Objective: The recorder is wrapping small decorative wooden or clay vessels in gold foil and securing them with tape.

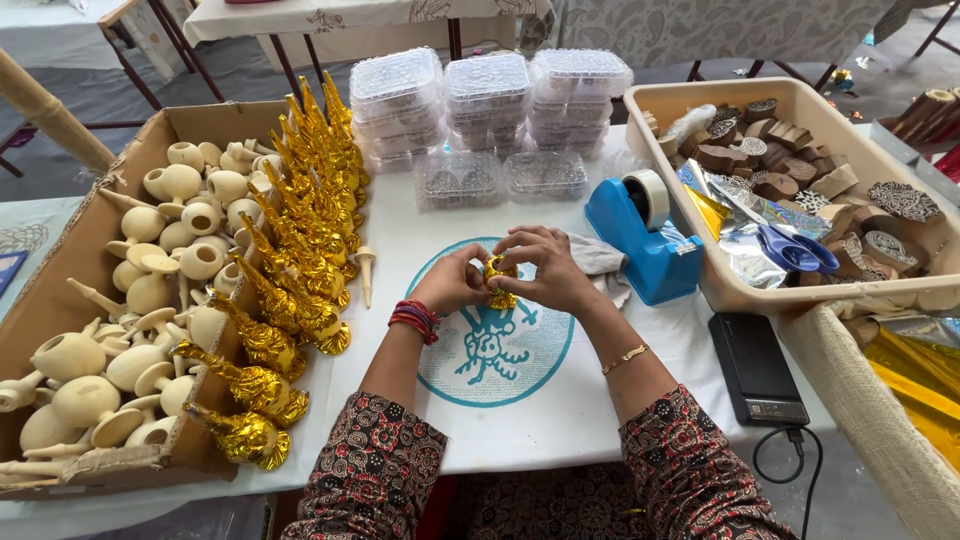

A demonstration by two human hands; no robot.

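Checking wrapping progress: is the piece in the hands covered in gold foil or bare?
Covered: the piece shows gold foil between the left hand and right hand.

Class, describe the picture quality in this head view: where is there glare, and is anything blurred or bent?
Head view: even, soft light, faint shadows; glare on the gold-wrapped pieces and foil sheets; both hands sharp; table edges bow slightly toward the corners.
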